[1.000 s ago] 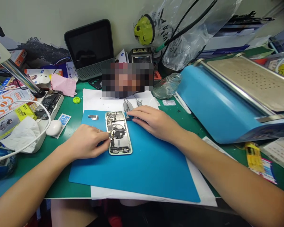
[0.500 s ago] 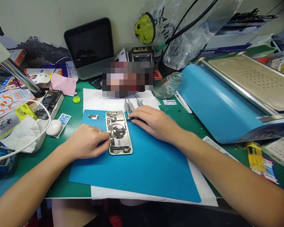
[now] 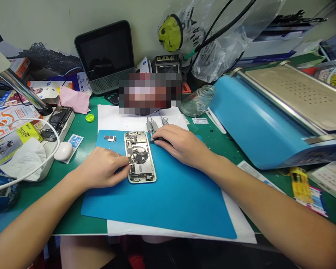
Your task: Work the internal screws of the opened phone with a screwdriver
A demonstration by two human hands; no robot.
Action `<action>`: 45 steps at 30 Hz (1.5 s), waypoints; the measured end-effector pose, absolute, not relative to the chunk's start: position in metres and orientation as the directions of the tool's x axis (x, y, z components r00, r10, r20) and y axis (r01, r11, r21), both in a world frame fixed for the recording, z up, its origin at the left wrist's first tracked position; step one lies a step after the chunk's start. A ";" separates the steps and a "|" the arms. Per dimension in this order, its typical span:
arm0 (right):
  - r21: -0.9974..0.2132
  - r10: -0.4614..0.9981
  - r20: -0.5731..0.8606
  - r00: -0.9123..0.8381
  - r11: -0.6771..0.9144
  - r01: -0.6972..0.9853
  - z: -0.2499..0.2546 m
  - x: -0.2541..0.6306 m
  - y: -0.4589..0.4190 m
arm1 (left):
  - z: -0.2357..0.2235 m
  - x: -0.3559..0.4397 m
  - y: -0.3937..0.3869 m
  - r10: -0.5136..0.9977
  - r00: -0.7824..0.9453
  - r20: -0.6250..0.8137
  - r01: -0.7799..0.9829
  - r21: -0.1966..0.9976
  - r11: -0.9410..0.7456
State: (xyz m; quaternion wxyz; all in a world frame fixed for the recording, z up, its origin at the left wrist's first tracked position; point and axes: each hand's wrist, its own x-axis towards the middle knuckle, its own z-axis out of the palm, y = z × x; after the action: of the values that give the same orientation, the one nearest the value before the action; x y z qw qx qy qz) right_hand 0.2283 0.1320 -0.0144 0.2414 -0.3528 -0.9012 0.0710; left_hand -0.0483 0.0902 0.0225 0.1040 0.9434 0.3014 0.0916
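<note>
An opened smartphone (image 3: 141,157) lies on a blue mat (image 3: 159,209), its battery bay, boards and coil exposed. My left hand (image 3: 105,167) rests at the phone's left edge, with thumb and forefinger closed on that side. Just past the phone's upper right corner, my right hand (image 3: 180,144) has its fingers closed around a dark slim item that they mostly hide. Grey-handled screwdrivers (image 3: 154,125) lie right by those fingertips. A small loose phone part (image 3: 110,138) sits on the mat to the left of the phone.
A blue machine (image 3: 240,123) with a metal plate fills the right side. Behind are a glass jar (image 3: 198,101) and a dark-screened display (image 3: 106,52). Boxes, a white cable (image 3: 54,138) and a lamp pole (image 3: 25,91) crowd the left. A green cap (image 3: 90,118) lies nearby.
The view has shifted very slightly. Both hands, the phone and the loose part keep their places.
</note>
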 end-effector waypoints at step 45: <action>-0.290 0.601 0.387 -0.700 0.799 0.526 -0.010 0.229 0.125 | 0.023 -0.048 0.090 0.566 0.812 0.146 0.522 0.252 -0.815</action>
State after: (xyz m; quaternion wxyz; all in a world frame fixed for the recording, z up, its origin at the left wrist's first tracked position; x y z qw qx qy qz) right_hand 0.2289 0.1255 -0.0096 0.2368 -0.3068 -0.9185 0.0787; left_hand -0.0477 0.0900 0.0231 0.1003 0.9464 0.2874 0.1077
